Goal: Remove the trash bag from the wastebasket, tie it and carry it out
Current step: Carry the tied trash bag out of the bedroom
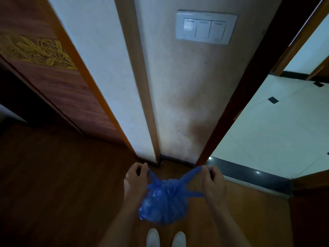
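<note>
A blue plastic trash bag (163, 204) hangs bunched in front of me, low in the head view, above my two white shoes. Its two handle ends are pulled apart sideways, with a knot gathered at the top of the bag between them. My left hand (135, 177) is closed on the left end. My right hand (212, 179) is closed on the right end, which stretches up from the knot. No wastebasket is in view.
I stand on a dark wood floor (62, 184) facing a wall corner with a triple light switch (204, 26). A wooden door with gold carving (53, 68) is at the left. A doorway at the right opens onto white tiles (267, 131) past a dark threshold (249, 173).
</note>
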`<state>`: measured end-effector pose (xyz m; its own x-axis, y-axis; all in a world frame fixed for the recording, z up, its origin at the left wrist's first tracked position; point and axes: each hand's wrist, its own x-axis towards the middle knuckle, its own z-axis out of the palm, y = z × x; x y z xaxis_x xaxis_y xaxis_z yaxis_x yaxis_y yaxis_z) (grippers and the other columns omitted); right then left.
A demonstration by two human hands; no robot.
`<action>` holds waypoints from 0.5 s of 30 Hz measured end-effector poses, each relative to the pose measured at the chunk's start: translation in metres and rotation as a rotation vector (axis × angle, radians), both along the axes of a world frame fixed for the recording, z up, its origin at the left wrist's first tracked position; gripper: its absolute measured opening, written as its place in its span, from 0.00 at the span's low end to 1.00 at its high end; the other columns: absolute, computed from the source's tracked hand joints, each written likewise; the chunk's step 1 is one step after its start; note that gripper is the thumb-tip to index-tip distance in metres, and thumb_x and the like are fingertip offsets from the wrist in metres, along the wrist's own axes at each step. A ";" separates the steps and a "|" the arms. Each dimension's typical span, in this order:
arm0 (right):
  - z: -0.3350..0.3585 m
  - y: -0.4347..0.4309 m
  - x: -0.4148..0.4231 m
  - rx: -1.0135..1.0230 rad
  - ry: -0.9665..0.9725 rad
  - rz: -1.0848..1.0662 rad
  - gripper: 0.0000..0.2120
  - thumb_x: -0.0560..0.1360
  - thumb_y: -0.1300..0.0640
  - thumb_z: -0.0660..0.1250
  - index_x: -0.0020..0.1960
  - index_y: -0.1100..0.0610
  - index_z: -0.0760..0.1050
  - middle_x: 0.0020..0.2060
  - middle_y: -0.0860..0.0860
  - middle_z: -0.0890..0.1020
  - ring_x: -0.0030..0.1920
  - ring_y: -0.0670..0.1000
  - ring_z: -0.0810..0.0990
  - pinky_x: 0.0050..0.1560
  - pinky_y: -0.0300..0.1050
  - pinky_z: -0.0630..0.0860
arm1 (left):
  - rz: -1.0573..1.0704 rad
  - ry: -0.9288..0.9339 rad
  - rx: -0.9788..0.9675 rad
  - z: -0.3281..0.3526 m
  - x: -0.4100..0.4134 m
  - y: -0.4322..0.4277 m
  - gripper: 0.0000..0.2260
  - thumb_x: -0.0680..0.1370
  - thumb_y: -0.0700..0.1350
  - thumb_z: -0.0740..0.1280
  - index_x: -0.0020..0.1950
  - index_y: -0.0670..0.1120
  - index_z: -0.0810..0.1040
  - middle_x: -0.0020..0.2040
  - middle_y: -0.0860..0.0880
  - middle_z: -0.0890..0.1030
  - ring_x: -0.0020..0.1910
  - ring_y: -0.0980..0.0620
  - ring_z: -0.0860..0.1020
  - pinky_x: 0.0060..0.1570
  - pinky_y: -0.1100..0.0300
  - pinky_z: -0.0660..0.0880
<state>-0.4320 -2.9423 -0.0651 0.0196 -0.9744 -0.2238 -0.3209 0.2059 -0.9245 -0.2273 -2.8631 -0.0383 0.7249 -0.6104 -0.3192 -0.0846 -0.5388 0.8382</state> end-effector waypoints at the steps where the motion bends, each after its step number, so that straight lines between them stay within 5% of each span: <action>1: -0.002 0.001 0.003 -0.005 -0.004 -0.003 0.12 0.81 0.56 0.63 0.38 0.56 0.72 0.31 0.52 0.73 0.33 0.49 0.71 0.35 0.44 0.68 | -0.022 -0.003 -0.008 -0.002 -0.001 0.000 0.11 0.81 0.50 0.63 0.41 0.49 0.78 0.38 0.48 0.82 0.38 0.52 0.81 0.36 0.60 0.76; 7: -0.024 0.003 0.031 0.021 -0.090 0.062 0.10 0.81 0.59 0.63 0.41 0.60 0.76 0.32 0.52 0.76 0.31 0.41 0.73 0.31 0.32 0.71 | -0.249 0.000 -0.023 -0.041 0.003 -0.005 0.09 0.80 0.46 0.65 0.40 0.49 0.78 0.35 0.49 0.80 0.36 0.55 0.79 0.40 0.57 0.77; 15: -0.129 -0.035 0.071 0.082 -0.101 0.031 0.06 0.81 0.56 0.64 0.50 0.56 0.78 0.42 0.53 0.82 0.45 0.48 0.81 0.43 0.40 0.75 | -0.263 -0.105 0.013 -0.143 0.031 -0.045 0.10 0.77 0.45 0.69 0.36 0.48 0.77 0.32 0.49 0.78 0.33 0.55 0.76 0.38 0.58 0.74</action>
